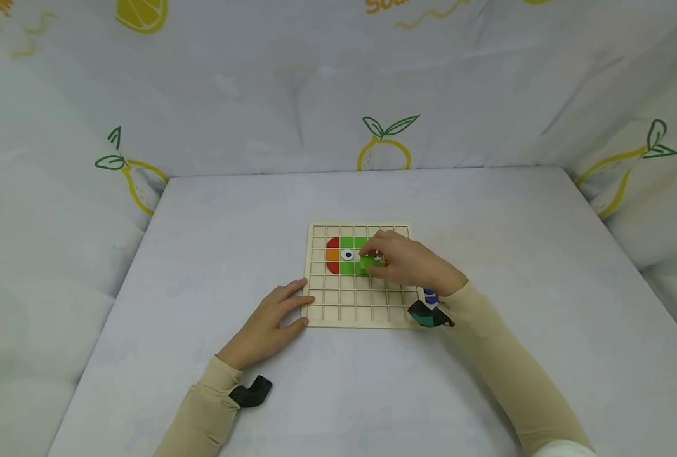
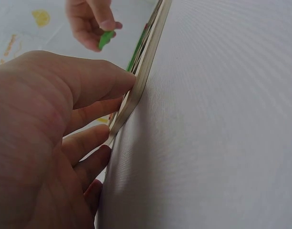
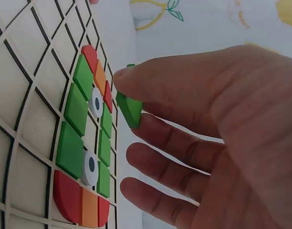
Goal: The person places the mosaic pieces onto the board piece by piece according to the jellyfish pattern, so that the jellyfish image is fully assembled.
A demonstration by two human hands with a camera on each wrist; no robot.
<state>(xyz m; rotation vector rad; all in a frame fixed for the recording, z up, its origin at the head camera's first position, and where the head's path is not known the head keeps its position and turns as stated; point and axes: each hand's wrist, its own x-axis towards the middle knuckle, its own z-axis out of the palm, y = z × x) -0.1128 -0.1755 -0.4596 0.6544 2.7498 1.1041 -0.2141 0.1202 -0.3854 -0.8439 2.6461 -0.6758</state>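
Note:
My right hand (image 1: 403,259) pinches a green square tile (image 3: 130,109) between thumb and index finger, just above a wooden grid board (image 1: 346,311). The other fingers are loosely bent in the right wrist view. Red end tiles (image 3: 67,198), orange tiles (image 3: 90,207), green tiles (image 3: 76,109) and two white eye tiles (image 3: 90,168) lie in the board's cells. Between the eyes a bare cell shows in the right wrist view. My left hand (image 1: 266,327) rests at the board's left edge with fingers spread; its thumb touches the board's side (image 2: 141,78) in the left wrist view.
A white cloth covers the table (image 1: 230,222), with lemon-printed fabric walls (image 1: 292,114) at the back and sides. Near the right wrist, partly hidden, are a blue, red and white item (image 1: 431,297) and a dark green-black piece (image 1: 426,315). A black piece (image 1: 251,391) sits at the left wrist.

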